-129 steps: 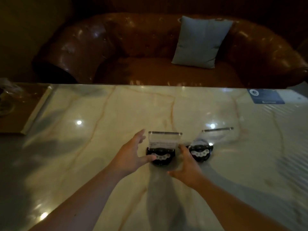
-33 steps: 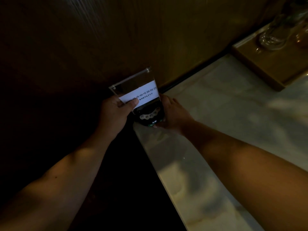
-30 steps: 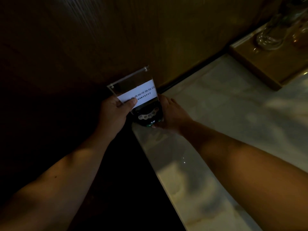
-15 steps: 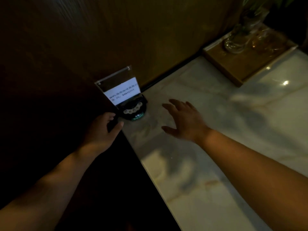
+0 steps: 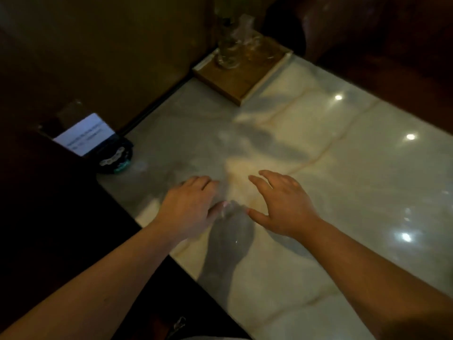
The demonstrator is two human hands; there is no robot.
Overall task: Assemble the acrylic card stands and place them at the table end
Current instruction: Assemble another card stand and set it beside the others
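Note:
An assembled acrylic card stand (image 5: pixel 84 133) stands on its round black base (image 5: pixel 115 159) at the marble table's (image 5: pixel 343 182) left corner, next to the wooden wall, with a white printed card in its clear panel. My left hand (image 5: pixel 188 207) hovers over the table to the right of the stand, fingers apart, holding nothing. My right hand (image 5: pixel 282 202) is beside it, open and empty, palm down above the marble. Both hands are apart from the stand.
A wooden tray (image 5: pixel 242 72) with glassware (image 5: pixel 228 50) sits at the table's far corner against the wall. A brown leather sofa (image 5: pixel 367 28) lies beyond the table's far edge. The floor to the left of the table is dark.
Both hands let go of the stand at the table corner and drew back to the right over the marble. The view swung right, so the stand now sits at the far left.

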